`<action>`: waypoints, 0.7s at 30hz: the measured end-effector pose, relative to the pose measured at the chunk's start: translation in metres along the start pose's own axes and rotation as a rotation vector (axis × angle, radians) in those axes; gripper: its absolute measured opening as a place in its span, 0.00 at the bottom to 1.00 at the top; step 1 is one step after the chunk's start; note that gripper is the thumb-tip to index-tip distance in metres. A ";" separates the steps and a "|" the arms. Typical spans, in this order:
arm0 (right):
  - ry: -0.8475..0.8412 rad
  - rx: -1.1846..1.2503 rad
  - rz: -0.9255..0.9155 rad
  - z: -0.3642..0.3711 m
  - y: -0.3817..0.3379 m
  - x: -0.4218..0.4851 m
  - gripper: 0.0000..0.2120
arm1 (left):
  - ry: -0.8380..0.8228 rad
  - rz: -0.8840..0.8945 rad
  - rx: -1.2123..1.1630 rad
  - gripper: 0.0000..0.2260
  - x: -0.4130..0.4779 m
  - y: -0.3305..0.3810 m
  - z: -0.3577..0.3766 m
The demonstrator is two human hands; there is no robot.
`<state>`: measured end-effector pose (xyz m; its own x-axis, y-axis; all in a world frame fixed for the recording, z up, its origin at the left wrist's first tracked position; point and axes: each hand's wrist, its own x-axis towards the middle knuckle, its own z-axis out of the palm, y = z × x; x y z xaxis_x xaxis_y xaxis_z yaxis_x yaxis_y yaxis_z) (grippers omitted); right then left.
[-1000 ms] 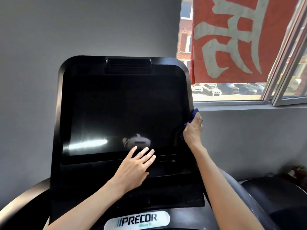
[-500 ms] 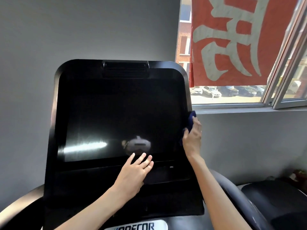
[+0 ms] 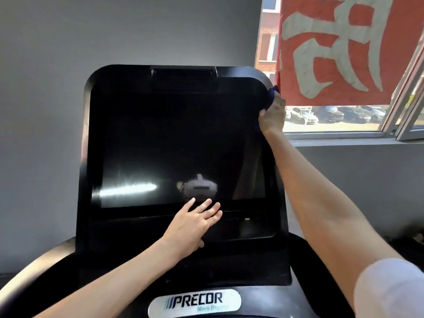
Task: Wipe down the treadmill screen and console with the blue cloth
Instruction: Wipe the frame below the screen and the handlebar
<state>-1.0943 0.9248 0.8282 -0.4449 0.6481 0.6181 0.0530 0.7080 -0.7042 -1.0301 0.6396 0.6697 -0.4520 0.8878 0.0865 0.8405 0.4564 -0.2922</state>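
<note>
The treadmill's black console (image 3: 87, 157) fills the middle of the view, with its dark glossy screen (image 3: 174, 138) reflecting a strip of light. My right hand (image 3: 273, 115) grips the blue cloth (image 3: 273, 91) against the console's upper right edge, near the rounded corner. Only a small part of the cloth shows above my fingers. My left hand (image 3: 195, 223) rests flat with straight fingers on the panel just below the screen.
A grey wall stands behind the console. To the right is a window (image 3: 344, 120) with a red banner (image 3: 344, 47) hanging in it and a slanted open frame. Curved black handrails (image 3: 34, 271) flank the console. A Precor badge (image 3: 195, 302) sits at the bottom.
My right hand has slid the blue cloth up the console's right edge from the mid-height to the top corner. My left hand has stayed on the lower panel.
</note>
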 end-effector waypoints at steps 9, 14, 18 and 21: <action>0.115 0.098 -0.075 -0.014 0.045 -0.108 0.25 | 0.001 -0.017 -0.004 0.40 0.000 0.001 0.000; 0.162 0.112 -0.026 -0.034 0.096 -0.229 0.25 | 0.010 -0.014 0.005 0.41 -0.001 0.002 -0.001; 0.149 0.162 0.103 -0.044 0.113 -0.285 0.26 | -0.016 -0.026 0.015 0.41 -0.003 0.002 -0.002; 0.098 0.130 0.201 -0.050 0.106 -0.289 0.28 | -0.025 -0.043 0.048 0.41 -0.003 0.007 -0.005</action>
<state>-0.9155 0.8261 0.5922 -0.3478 0.8010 0.4873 0.0139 0.5241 -0.8515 -1.0214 0.6400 0.6721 -0.4951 0.8655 0.0759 0.8051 0.4898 -0.3344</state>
